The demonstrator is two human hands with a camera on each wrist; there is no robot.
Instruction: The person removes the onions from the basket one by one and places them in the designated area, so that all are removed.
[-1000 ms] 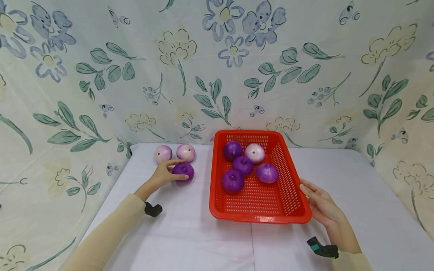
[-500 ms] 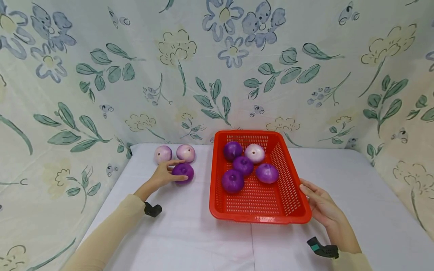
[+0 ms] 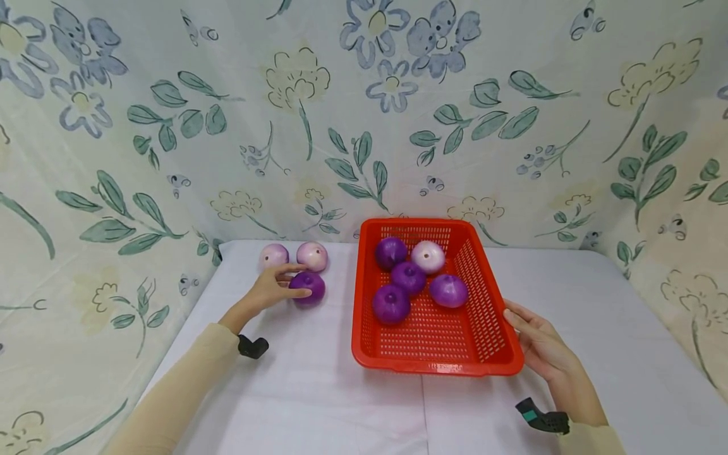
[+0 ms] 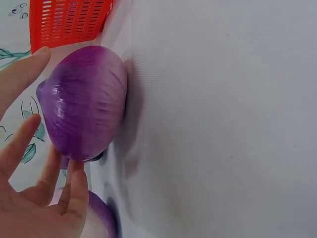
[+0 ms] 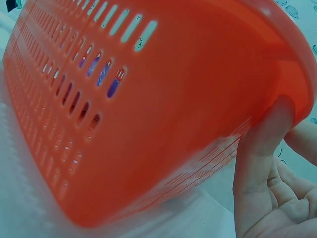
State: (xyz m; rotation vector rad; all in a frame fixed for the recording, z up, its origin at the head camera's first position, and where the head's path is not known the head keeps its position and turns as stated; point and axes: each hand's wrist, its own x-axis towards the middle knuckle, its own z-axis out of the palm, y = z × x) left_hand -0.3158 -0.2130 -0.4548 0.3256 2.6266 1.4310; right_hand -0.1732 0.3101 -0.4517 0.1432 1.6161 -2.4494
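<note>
A dark purple onion (image 3: 308, 289) sits on the table left of the red basket (image 3: 438, 368). My left hand (image 3: 266, 292) is around its left side, thumb in front and fingers behind. In the left wrist view, the thumb of the left hand (image 4: 37, 198) stands off the onion (image 4: 84, 101), and the lower fingertips are at its side; whether they touch is unclear. My right hand (image 3: 543, 344) pinches the basket's right rim near the front corner. In the right wrist view, the right hand (image 5: 270, 183) has a digit under the rim of the basket (image 5: 163, 114).
Two paler onions, one at the left (image 3: 274, 257) and one beside it (image 3: 312, 256), lie at the table's back edge. Several onions, among them a pale one (image 3: 428, 257), are inside the basket. A floral cloth (image 3: 364, 126) hangs behind the white table (image 3: 318, 379).
My left hand has drawn back slightly to the left, its thumb covering less of the onion. The onion has barely shifted. My right hand and the basket have stayed in place.
</note>
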